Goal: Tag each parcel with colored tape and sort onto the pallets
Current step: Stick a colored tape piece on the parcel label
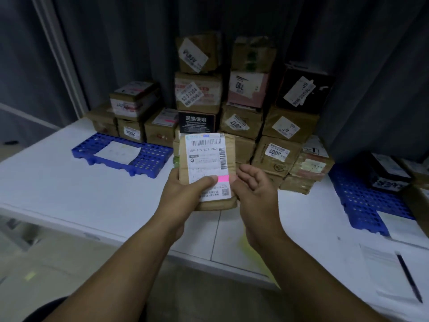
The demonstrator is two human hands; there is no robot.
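A flat brown parcel [209, 159] with a white shipping label is held up above the white table [58, 187]. My left hand [185, 189] grips its lower left side, thumb lying across the label next to a strip of pink tape [223, 179]. My right hand [254, 184] is beside the parcel's right edge, fingers loosely curled and touching the edge near the tape. One blue pallet [151, 156] lies at the left with a white sheet on it. Another blue pallet [357, 196] at the right carries a black parcel [385, 173].
A stack of brown, pink and black parcels [243, 101] rises against the dark curtain behind. Papers and a pen [408, 277] lie at the table's right front. A faint yellow-green object [246, 245], blurred, lies on the table below my right wrist.
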